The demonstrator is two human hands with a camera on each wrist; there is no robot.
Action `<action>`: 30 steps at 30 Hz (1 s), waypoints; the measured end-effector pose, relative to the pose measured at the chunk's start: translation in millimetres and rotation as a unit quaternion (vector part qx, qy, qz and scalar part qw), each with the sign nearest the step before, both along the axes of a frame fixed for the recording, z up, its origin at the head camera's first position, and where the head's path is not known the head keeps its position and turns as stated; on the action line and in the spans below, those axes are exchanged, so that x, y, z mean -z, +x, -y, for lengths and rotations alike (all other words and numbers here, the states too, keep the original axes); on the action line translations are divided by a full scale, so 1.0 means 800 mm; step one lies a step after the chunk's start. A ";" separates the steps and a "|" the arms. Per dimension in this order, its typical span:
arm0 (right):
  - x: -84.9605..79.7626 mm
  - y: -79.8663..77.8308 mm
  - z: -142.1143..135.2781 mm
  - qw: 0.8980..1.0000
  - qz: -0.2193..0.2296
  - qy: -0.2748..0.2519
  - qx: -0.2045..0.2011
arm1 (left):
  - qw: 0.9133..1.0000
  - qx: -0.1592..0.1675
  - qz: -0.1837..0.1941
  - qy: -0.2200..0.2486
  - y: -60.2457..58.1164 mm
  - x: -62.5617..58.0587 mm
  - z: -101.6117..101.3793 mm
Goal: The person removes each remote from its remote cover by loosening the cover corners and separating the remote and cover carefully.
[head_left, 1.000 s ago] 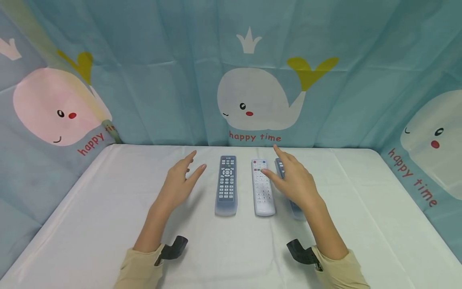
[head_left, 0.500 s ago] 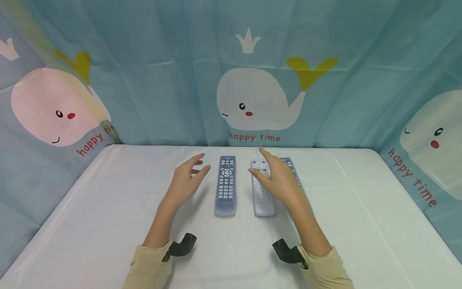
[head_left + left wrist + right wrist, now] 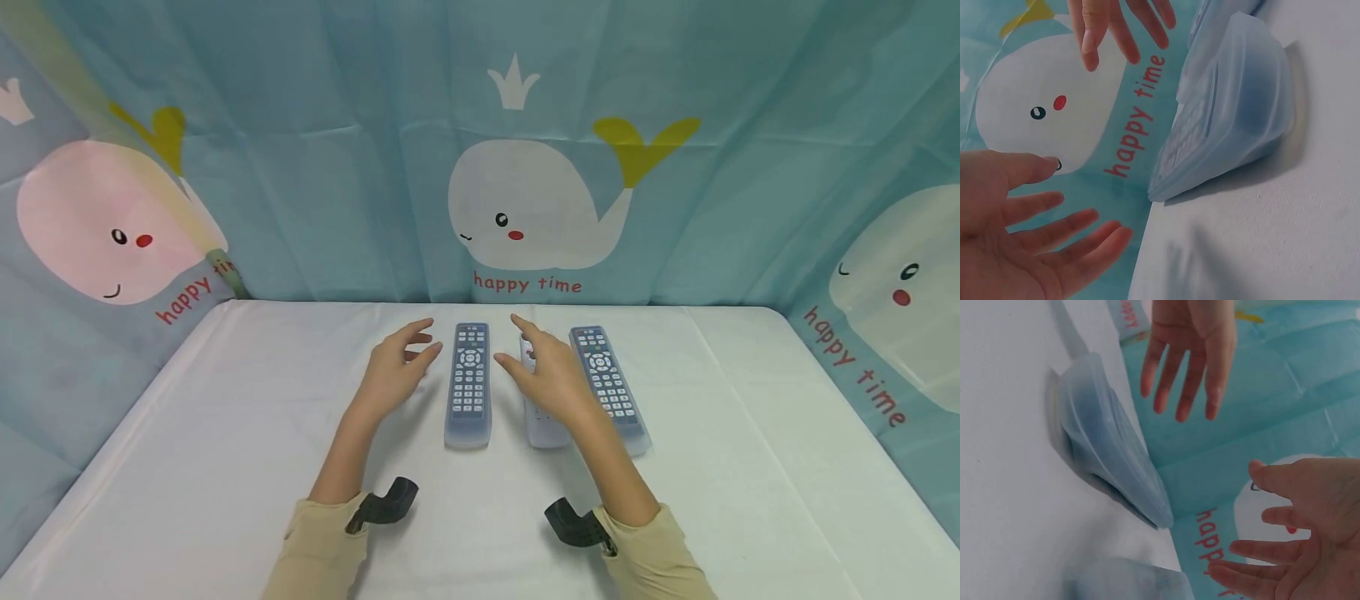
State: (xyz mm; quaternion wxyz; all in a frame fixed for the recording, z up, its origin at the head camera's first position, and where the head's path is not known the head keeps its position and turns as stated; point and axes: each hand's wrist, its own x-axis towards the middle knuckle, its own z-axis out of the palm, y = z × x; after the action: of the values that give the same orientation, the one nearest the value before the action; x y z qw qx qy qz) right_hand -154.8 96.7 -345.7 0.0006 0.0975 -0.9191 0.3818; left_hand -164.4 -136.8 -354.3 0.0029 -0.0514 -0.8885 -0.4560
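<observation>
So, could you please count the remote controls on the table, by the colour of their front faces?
Blue-grey remotes: 2
White remote, partly behind the right hand: 1
Total: 3 remotes

Two remotes (image 3: 468, 429) (image 3: 632, 435) are bluish, the curtain (image 3: 337, 217) whale-printed.
</observation>
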 end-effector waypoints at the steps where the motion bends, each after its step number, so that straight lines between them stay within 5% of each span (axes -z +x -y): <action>1: 0.001 0.000 0.002 1.000 0.003 -0.004 0.000 | 1.000 0.001 0.003 0.008 -0.001 0.001 -0.001; 11: 0.018 -0.003 0.015 0.997 0.026 -0.071 -0.011 | 0.997 -0.006 0.057 0.060 -0.008 0.015 -0.004; 30: 0.041 -0.008 0.023 0.992 0.055 -0.110 -0.020 | 0.984 0.029 0.120 0.132 -0.016 0.034 -0.001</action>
State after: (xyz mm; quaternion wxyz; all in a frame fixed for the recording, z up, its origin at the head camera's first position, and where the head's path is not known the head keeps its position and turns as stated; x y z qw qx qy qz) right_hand -161.2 78.3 -378.6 -0.0469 0.0936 -0.8683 0.4849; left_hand -176.9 -136.1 -381.4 -0.1105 -0.0213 -0.8125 -0.5720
